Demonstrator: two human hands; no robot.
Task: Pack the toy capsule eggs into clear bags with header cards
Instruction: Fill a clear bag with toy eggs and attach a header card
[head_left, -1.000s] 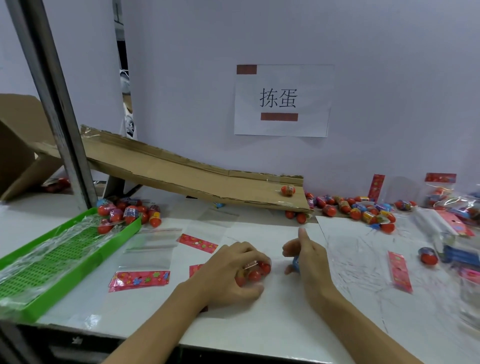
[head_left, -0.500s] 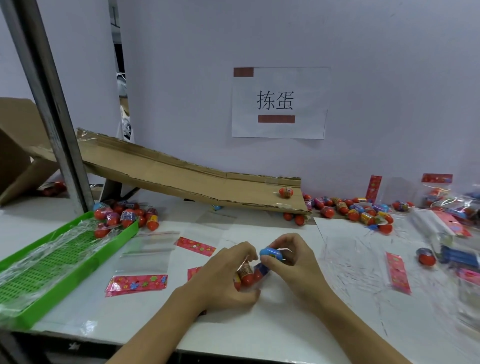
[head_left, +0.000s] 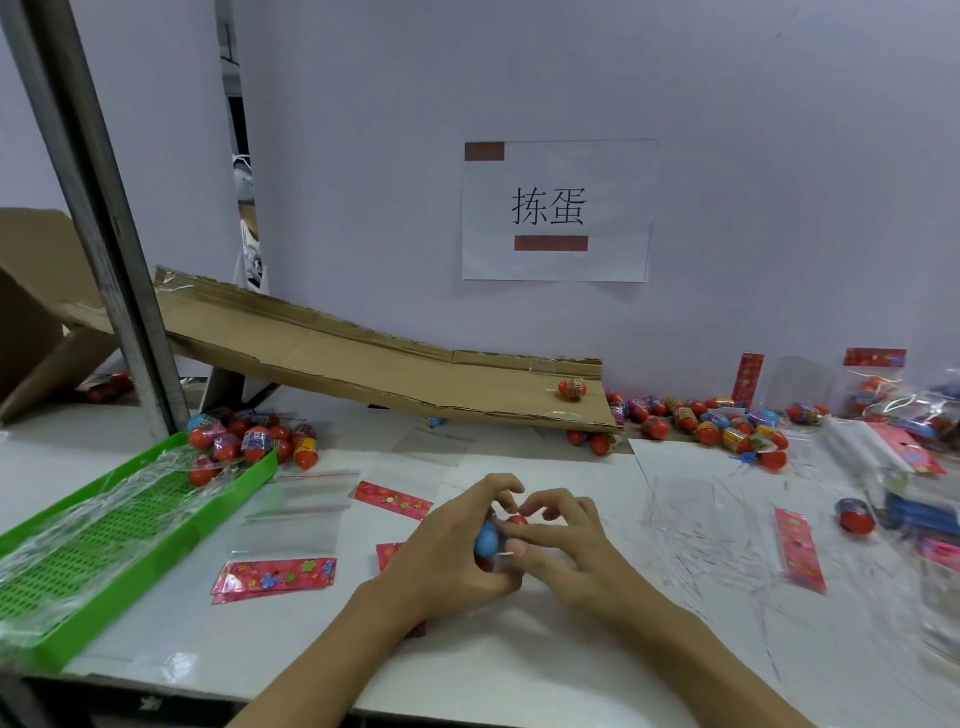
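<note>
My left hand (head_left: 447, 551) curls round a small bunch of capsule eggs (head_left: 488, 538), a blue one foremost and a red one behind, low over the white table. My right hand (head_left: 563, 540) meets it from the right, its fingertips pinching at the same bunch; whether a clear bag is around the eggs is hard to tell. Empty clear bags (head_left: 291, 519) and pink flowered header cards (head_left: 275, 577) lie to the left of my hands. More loose eggs (head_left: 727, 426) are strewn along the wall at the right.
A green slotted tray (head_left: 119, 566) wrapped in film sits at the left with eggs (head_left: 249, 441) heaped at its far end. A cardboard ramp (head_left: 363, 358) slopes down to the table, one egg (head_left: 572, 388) near its lower end. Packed bags (head_left: 883, 400) lie far right.
My right hand, apart with its thumb up a second ago, brought a blue egg to the left hand's bunch. Both hands are now joined over it.
</note>
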